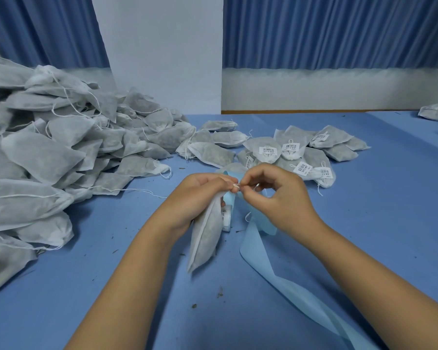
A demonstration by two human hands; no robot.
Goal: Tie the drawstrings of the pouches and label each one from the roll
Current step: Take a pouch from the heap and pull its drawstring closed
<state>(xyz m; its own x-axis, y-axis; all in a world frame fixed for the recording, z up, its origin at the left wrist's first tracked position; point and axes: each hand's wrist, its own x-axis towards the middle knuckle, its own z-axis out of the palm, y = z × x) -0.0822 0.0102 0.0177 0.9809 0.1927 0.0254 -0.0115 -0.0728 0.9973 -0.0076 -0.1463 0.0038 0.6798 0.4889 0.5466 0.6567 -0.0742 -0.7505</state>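
Note:
My left hand (200,195) grips the gathered neck of a white fabric pouch (205,236), which hangs down toward the blue table. My right hand (273,193) pinches the thin white drawstring (236,186) at the pouch's neck, fingertips almost touching those of the left. Behind the hands lies the label roll (226,218), mostly hidden, with its pale blue backing strip (283,281) trailing to the lower right. A heap of unlabelled pouches (61,147) fills the left. Labelled pouches (296,152) with barcode stickers lie just beyond my hands.
The blue table top (111,286) carries small dark crumbs near the front. A white pillar (162,54) and blue curtains stand behind the table. A few more pouches (435,112) sit at the far right edge.

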